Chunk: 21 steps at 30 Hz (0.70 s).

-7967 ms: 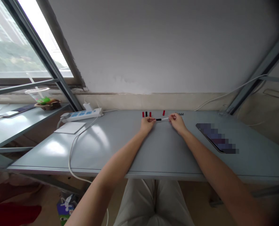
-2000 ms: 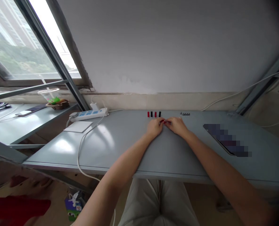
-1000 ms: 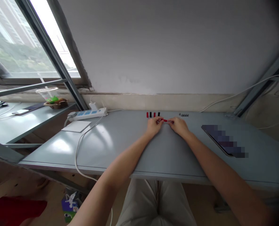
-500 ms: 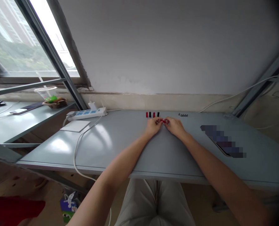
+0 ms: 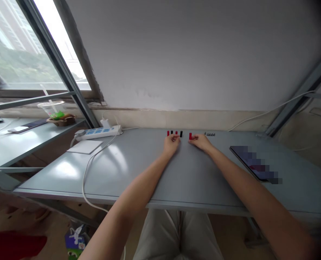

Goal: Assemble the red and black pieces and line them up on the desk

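My right hand [image 5: 201, 142] has its fingertips closed around a small red cylinder [image 5: 190, 135], which is upright close to the tabletop. My left hand [image 5: 171, 144] is to the left of it, fingers curled together in a pinch. Whether anything tiny is between those fingers I cannot make out. Just behind the left hand is a short row of small cylinders: a red one [image 5: 168, 133], a black one [image 5: 171, 132], another red one [image 5: 176, 132] and another black one [image 5: 181, 134]. The left fingers partly cover their lower ends.
Several small grey pieces [image 5: 210, 134] lie behind my right hand. A tablet-like device [image 5: 248, 162] is on the right of the grey table [image 5: 138, 184]. At left are a power strip [image 5: 99, 132], a white flat square [image 5: 85, 147] and a cable [image 5: 85, 177] crossing the front edge.
My hands were together on the red cylinder, which lay sideways. Now it is upright in my right hand, and my left hand has let go and moved left.
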### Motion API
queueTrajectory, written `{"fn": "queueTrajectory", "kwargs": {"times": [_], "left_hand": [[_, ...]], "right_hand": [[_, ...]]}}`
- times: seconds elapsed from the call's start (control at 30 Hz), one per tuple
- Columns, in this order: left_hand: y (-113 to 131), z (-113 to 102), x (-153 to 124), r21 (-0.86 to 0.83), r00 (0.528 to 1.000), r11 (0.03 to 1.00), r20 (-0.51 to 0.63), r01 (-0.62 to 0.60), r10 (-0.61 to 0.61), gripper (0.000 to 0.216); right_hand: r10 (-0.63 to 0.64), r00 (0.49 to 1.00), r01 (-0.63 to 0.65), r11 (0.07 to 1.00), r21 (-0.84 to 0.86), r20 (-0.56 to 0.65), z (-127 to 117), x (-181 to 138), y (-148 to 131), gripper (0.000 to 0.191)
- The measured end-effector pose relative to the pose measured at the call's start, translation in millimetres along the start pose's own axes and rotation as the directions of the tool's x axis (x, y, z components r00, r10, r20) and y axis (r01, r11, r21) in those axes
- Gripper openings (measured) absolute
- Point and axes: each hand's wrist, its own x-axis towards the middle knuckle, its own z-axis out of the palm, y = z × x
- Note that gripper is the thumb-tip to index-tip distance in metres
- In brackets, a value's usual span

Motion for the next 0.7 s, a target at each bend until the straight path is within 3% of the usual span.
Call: {"fn": "queueTrajectory", "kwargs": {"times": [0.5,0.7], "left_hand": [[-3,-6,1,0.067,1.000,0.998,0.018,0.022,-0.024,0.017],[-2,-6,-5,0.321,0.994,0.943,0.096,-0.083,0.055,0.012]], "right_hand": [[-0.024,0.998,0.013,0.985,-0.173,-0.057,26,34,-2,0.017],[-0.011,0.999,0.001,0.981,-0.194,-0.049,31,38,1,0.016]]}}
